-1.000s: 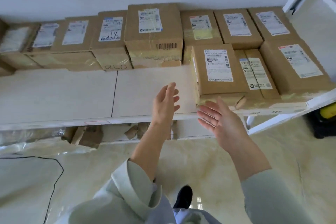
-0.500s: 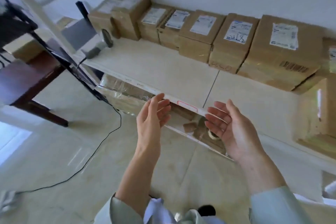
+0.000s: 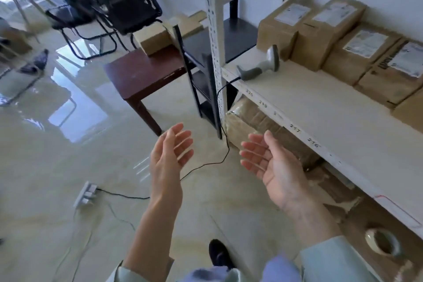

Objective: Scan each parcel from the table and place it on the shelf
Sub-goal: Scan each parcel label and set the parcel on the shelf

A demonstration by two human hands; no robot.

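Observation:
My left hand (image 3: 169, 155) and my right hand (image 3: 272, 165) hang empty over the floor, fingers spread, palms facing each other. On the dark red table (image 3: 139, 75) at upper middle lies a brown parcel (image 3: 153, 38), with more parcels (image 3: 186, 23) behind it. A grey barcode scanner (image 3: 263, 65) lies on the left end of the white shelf (image 3: 320, 112), its cable running down to the floor. Several labelled cardboard parcels (image 3: 352, 39) line the shelf's back along the wall.
A white shelf upright (image 3: 214, 36) and a black rack (image 3: 199, 71) stand between table and shelf. A power strip (image 3: 85, 193) and cables lie on the glossy floor. Black chairs (image 3: 96, 14) stand at the back left. Flattened cardboard and a tape roll (image 3: 382, 241) sit under the shelf.
The view has swung left from the shelf's parcels toward the table. Both hands have come back from the shelf edge and stay empty.

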